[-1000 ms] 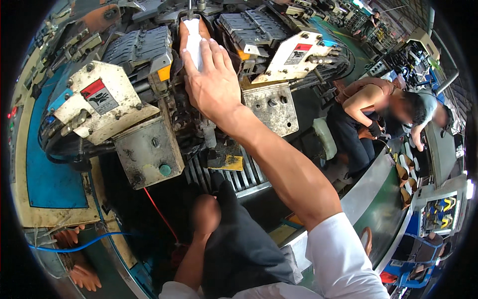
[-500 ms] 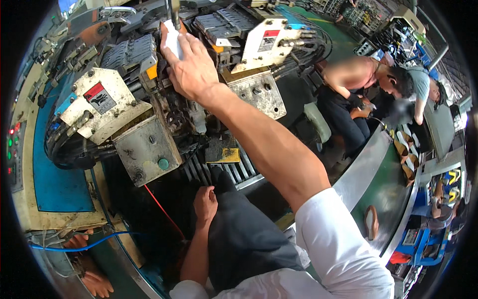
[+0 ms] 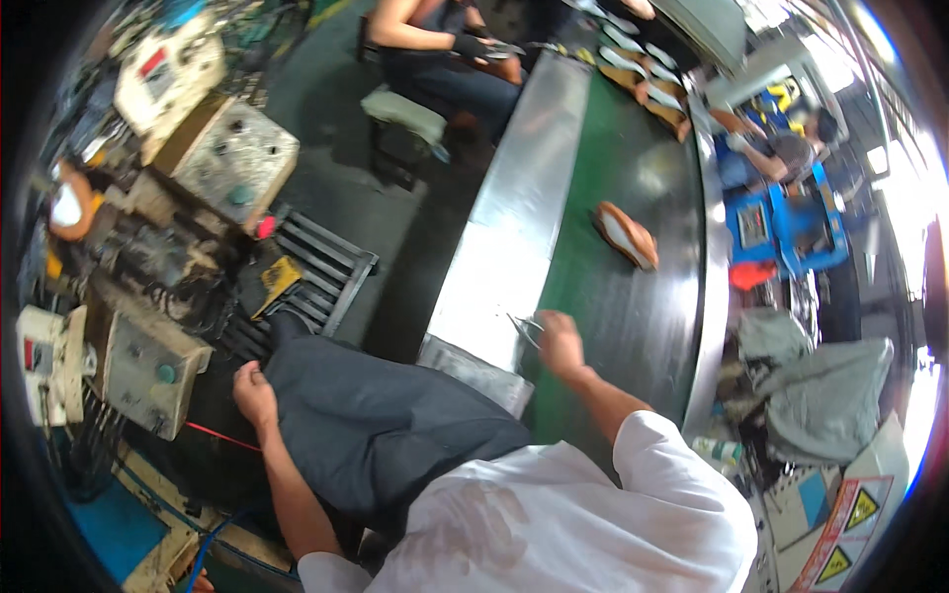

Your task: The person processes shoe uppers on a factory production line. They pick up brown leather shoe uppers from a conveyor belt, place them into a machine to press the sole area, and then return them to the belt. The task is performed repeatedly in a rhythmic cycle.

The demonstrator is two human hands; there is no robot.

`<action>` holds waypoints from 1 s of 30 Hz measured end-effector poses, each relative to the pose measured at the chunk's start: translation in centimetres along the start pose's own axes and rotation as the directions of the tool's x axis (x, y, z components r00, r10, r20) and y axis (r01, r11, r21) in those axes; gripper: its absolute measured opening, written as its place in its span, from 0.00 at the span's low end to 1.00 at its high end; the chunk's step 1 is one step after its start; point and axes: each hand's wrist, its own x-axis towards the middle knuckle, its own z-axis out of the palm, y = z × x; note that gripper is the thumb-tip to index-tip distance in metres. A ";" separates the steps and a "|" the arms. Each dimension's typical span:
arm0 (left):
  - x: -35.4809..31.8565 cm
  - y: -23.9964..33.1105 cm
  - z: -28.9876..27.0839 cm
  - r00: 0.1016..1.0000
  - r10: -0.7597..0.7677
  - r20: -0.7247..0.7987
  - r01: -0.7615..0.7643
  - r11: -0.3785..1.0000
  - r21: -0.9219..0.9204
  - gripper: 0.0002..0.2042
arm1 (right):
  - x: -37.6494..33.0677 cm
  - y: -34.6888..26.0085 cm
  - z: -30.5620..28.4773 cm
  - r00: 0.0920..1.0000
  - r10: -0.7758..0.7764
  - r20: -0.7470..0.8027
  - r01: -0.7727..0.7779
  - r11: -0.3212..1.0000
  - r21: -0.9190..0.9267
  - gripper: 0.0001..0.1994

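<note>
My right hand (image 3: 561, 344) is closed around a thin metal tool with two slender arms (image 3: 525, 327), just over the inner edge of the conveyor; its exact kind is too blurred to tell. My left hand (image 3: 255, 397) is low beside my left knee, in front of the machine, fingers curled together. Whatever those fingers may hold is hidden. A brown shoe upper with a white sole side (image 3: 69, 203) sits in the machine (image 3: 148, 247) at the far left. On the dark green conveyor belt (image 3: 633, 326), beyond my right hand, lies one brown shoe upper (image 3: 625, 235).
A metal ledge (image 3: 504, 237) runs along the belt's near side. Several brown shoe uppers (image 3: 647, 79) lie farther up the belt. A co-worker (image 3: 435, 49) sits by a stool (image 3: 403, 114); another person (image 3: 766, 148) stands across the belt near a blue machine (image 3: 791, 222). A slatted metal grate (image 3: 321, 267) lies by my feet.
My view has turned right. My right hand has left the shoe upper at the machine and is now over the conveyor with the thin metal tool. My left hand stays low by my knee.
</note>
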 end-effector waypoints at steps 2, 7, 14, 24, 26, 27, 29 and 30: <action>0.0 -0.8 0.4 1.000 -0.013 0.014 0.014 0.996 -0.086 0.10 | -5.0 11.9 -2.2 0.965 0.244 -0.094 -0.254 0.961 -0.110 0.23; 0.7 -3.1 -1.3 0.997 -0.054 0.052 0.066 0.958 -0.279 0.13 | -5.4 27.7 -9.4 0.716 0.696 -0.055 -0.680 0.677 -0.281 0.22; -0.8 -1.8 -6.2 0.952 -0.256 0.167 0.300 0.888 -0.348 0.12 | 15.6 30.9 -11.5 0.912 0.378 -0.162 -0.405 0.891 -0.204 0.31; -5.2 3.0 -11.0 0.984 -0.117 0.134 0.166 0.873 -0.458 0.10 | 20.0 23.0 -7.7 0.932 0.311 0.186 -0.200 0.870 -0.451 0.26; -5.6 3.6 -8.3 0.990 -0.068 0.121 0.127 0.794 -0.595 0.10 | 17.4 25.7 -5.2 0.961 0.233 0.148 -0.163 0.912 -0.378 0.20; -6.1 6.2 -7.6 0.996 -0.035 0.088 0.076 0.844 -0.532 0.10 | 15.9 25.9 -4.9 0.981 0.158 0.108 -0.109 0.925 -0.365 0.16; -6.5 10.0 -5.8 0.993 -0.039 0.113 0.094 0.840 -0.535 0.10 | 13.9 24.9 -5.5 0.994 0.105 0.022 -0.091 0.931 -0.354 0.16; -6.4 13.1 -4.8 0.989 -0.024 0.148 0.103 0.827 -0.553 0.11 | 13.7 24.3 -6.9 0.987 0.156 0.047 -0.129 0.925 -0.358 0.17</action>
